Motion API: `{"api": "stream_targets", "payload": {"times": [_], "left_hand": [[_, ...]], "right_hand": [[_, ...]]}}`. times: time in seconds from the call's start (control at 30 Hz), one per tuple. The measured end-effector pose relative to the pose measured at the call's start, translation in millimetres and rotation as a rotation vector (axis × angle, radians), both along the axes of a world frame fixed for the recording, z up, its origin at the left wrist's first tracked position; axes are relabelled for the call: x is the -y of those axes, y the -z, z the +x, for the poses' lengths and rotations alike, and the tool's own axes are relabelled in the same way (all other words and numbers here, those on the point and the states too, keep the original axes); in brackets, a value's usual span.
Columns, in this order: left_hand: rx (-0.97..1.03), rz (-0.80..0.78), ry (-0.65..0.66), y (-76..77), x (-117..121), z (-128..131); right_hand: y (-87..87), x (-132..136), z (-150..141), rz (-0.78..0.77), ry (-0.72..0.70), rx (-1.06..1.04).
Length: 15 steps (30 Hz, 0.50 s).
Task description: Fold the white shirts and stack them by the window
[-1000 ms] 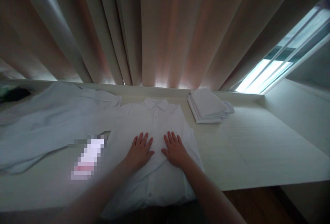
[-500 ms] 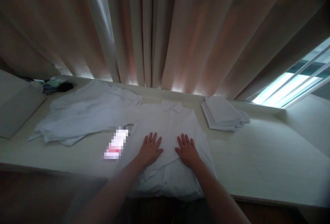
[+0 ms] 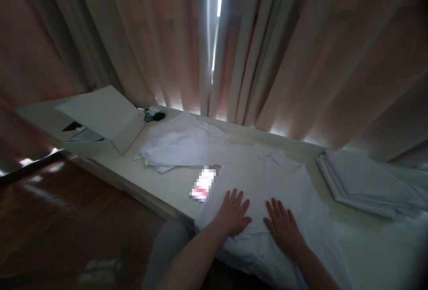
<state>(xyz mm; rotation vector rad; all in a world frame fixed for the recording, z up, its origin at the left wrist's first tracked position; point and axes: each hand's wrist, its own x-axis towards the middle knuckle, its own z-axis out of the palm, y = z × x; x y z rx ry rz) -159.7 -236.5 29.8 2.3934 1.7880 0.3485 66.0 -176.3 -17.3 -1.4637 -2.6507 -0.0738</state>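
Observation:
A white collared shirt [image 3: 257,174] lies spread front-up before me, its collar toward the curtain and its lower part at the counter's front edge. My left hand [image 3: 234,214] rests flat on the shirt's left side, fingers spread. Palm down on the other side of the button line, my right hand [image 3: 282,225] also has its fingers apart. Neither hand grips the cloth. Left of the shirt, a lit phone [image 3: 203,185] with a blurred-out screen lies on the counter. More white clothing [image 3: 183,143] lies loosely beyond the phone, touching the shirt's sleeve.
A stack of folded white cloth [image 3: 361,183] sits to the right. Further left stand a tilted white board or box [image 3: 103,112] and a small dark bundle [image 3: 154,114]. Long curtains [image 3: 160,36] hang behind the pale counter [image 3: 160,183]; brown floor [image 3: 83,218] shows at lower left.
My view has swung left, so everything appears further right, and the white board and floor show more. Both hands stay flat on the shirt.

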Motion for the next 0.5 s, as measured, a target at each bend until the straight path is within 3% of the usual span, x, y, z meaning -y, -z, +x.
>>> {"api": "stream_targets", "payload": {"times": [0.1,0.2,0.27,0.33,0.4,0.5], "left_hand": [[0.062,-0.030,0.025,-4.6,-1,-11],[0.260,0.039,-0.054,-18.2,-9,-46],[0.527,0.118,-0.268,-29.7,-17,-85],[0.905,0.196,-0.716,-38.2,-24,-134],[0.981,0.220,-0.958,-40.7,-29,-185],[1.086,0.231,-1.198,-34.2,-29,-251]], "right_hand": [[11.4,-9,5,-0.017,-0.004,0.016],[17.5,-27,11,-0.056,0.012,0.021],[20.0,-37,12,-0.049,0.034,0.008],[22.1,-41,11,-0.011,0.065,-0.017],[23.4,-38,8,0.038,0.077,-0.051],[24.1,-29,5,0.082,0.022,-0.091]]}}
